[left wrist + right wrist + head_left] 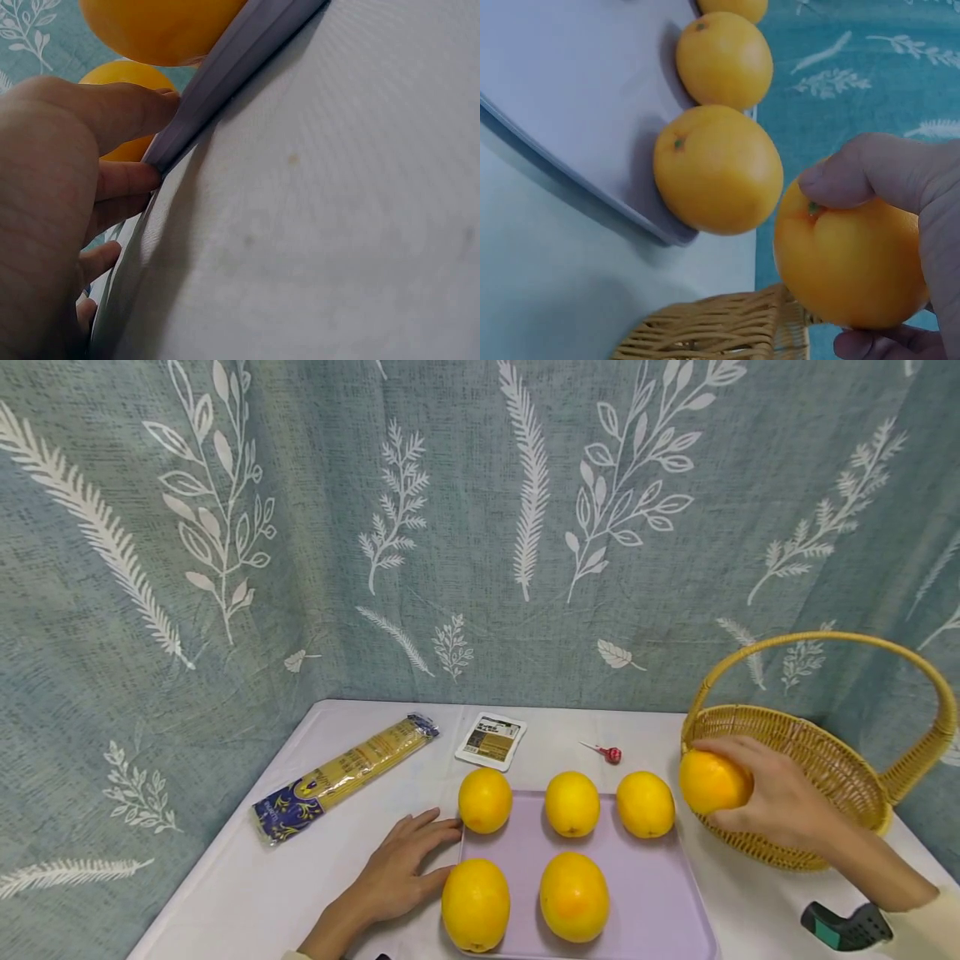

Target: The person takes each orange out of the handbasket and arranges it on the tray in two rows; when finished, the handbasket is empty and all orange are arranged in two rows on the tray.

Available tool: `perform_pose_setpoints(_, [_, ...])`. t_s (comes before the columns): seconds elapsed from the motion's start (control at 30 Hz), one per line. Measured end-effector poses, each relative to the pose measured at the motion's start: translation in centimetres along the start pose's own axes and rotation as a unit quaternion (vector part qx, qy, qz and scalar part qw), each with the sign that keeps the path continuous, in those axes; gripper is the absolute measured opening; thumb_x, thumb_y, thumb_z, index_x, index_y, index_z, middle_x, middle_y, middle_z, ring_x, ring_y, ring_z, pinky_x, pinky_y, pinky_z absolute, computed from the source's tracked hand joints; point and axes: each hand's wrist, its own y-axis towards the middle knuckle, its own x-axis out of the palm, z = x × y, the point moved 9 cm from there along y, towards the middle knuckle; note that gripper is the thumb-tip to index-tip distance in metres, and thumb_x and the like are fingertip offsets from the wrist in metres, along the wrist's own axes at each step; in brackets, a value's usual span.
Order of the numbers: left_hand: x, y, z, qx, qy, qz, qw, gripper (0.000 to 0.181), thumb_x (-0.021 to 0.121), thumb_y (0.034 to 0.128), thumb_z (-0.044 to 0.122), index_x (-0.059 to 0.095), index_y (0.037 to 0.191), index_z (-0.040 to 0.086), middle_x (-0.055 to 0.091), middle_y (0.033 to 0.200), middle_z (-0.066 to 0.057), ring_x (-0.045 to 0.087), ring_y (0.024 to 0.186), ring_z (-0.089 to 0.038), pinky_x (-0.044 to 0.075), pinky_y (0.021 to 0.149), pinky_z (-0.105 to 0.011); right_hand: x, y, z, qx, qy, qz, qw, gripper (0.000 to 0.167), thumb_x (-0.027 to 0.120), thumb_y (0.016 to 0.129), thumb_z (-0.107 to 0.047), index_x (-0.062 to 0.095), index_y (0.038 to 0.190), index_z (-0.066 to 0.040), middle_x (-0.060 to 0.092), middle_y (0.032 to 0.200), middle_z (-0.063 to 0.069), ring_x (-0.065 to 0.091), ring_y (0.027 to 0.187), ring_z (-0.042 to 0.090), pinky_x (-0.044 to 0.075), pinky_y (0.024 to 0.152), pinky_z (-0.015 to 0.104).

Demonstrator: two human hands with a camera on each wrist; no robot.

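In the head view my right hand (780,793) grips an orange (712,782) at the left rim of the wicker basket (832,752). The right wrist view shows thumb and fingers around that orange (851,262), above the basket's edge (705,330). My left hand (408,868) lies at the left side of the lilac tray (517,852), fingers stretched out. Its thumb and fingertips touch the tray's edge (217,82) in the left wrist view. Several oranges sit on the tray, three along its far side, one of them an orange (572,804), and two nearer, including an orange (574,897).
A packet of spaghetti (345,777) lies at the left of the white table (247,885). Behind the tray are a flat white packet (491,741) and a red lollipop (612,755). A patterned curtain (480,527) hangs behind. The basket's tall handle (825,637) arches over its opening.
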Motion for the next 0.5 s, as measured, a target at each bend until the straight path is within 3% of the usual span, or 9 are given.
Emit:
perform_pose_setpoints(0.27, [0.0, 0.0, 0.0, 0.0, 0.001, 0.001, 1.0, 0.046, 0.068, 0.093, 0.039, 0.065, 0.134, 0.019, 0.054, 0.15, 0.004, 0.033, 0.15, -0.029, 0.015, 0.126, -0.056, 0.5, -0.7, -0.4, 0.004, 0.016, -0.014, 0.9998, 0.08, 0.093, 0.067, -0.025, 0.059, 0.138, -0.013, 0.06, 0.133, 0.015, 0.06, 0.106, 0.034, 0.056, 0.082, 0.053])
perform_pose_setpoints(0.5, [0.0, 0.0, 0.0, -0.002, 0.003, 0.0, 1.0, 0.045, 0.068, 0.093, 0.039, 0.065, 0.134, 0.019, 0.054, 0.15, 0.004, 0.033, 0.15, -0.029, 0.015, 0.126, -0.056, 1.2, -1.2, -1.6, -0.039, 0.008, 0.008, 0.9992, 0.078, 0.095, 0.061, -0.025, 0.064, 0.132, -0.016, 0.066, 0.127, 0.006, 0.062, 0.106, 0.025, 0.056, 0.084, 0.046])
